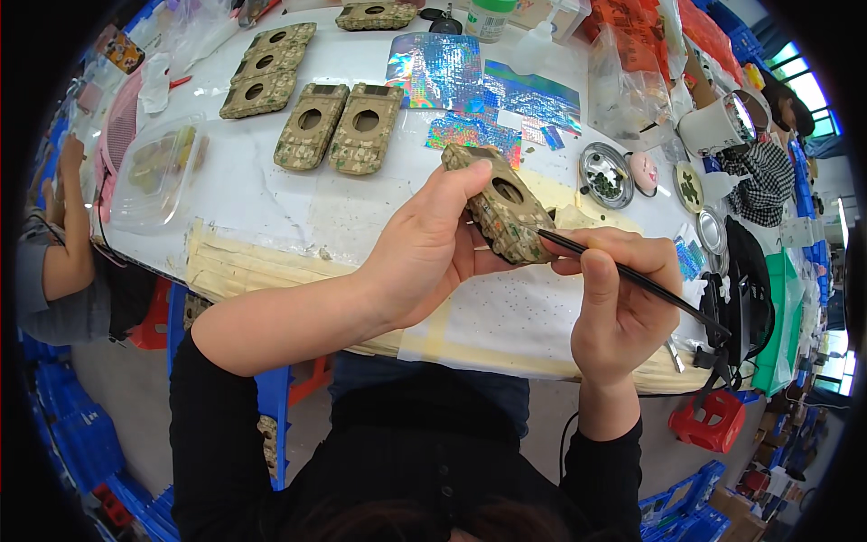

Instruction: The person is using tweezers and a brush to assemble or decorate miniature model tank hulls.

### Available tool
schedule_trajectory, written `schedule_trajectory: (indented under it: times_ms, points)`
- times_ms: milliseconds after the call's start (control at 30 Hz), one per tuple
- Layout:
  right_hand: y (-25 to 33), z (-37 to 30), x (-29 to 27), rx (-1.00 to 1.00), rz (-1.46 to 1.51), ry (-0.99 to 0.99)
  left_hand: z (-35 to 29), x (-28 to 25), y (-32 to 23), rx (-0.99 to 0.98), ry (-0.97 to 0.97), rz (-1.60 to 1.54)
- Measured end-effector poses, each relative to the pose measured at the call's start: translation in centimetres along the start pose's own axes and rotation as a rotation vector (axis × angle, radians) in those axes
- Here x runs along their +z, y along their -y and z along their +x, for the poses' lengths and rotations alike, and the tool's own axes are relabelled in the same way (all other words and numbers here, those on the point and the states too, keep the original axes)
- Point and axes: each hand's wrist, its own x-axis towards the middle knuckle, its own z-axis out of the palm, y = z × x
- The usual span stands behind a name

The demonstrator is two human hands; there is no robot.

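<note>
My left hand [433, 230] grips a camouflage-patterned toy tank hull [515, 212] with a round hole in its top, the thumb pressing on its upper end. In my right hand [623, 294] is a slim black pen-like tool [650, 285], whose tip meets the lower right end of the hull. Whether the tool is a brush or tweezers I cannot make out. Two similar hulls [364, 131] lie side by side ahead of my left hand. Beyond them are further hulls [264, 61], and another hull [377, 15] rests at the far edge of view.
Shiny holographic sticker sheets [435, 70] lie beyond my hands. A round metal dish [606, 176] with small dark green bits stands to the right, near a white bucket [718, 126]. At left are a clear plastic box [158, 176] and a co-worker's arm [68, 244].
</note>
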Motion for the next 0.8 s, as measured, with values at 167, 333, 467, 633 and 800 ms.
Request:
schedule_trajectory:
  times_ms: [167, 333, 467, 633, 800]
  points:
    - [0.1, -0.03, 0.08, 0.015, 0.022, -0.008, -0.01, 0.02, 0.03, -0.003, -0.002, 0.0]
    - [-0.02, -0.04, -0.04, -0.001, -0.019, -0.012, -0.01, 0.0, 0.02, -0.008, -0.001, 0.006]
    - [-0.05, -0.06, -0.07, 0.003, -0.01, -0.006, -0.03, 0.01, -0.02, -0.012, -0.001, 0.009]
    - [0.04, -0.01, -0.11, 0.001, -0.02, 0.009, -0.03, 0.0, 0.01, -0.015, -0.004, 0.014]
    - [0.13, 0.01, -0.07, 0.0, -0.004, 0.009, -0.03, 0.05, -0.02, -0.018, -0.001, 0.02]
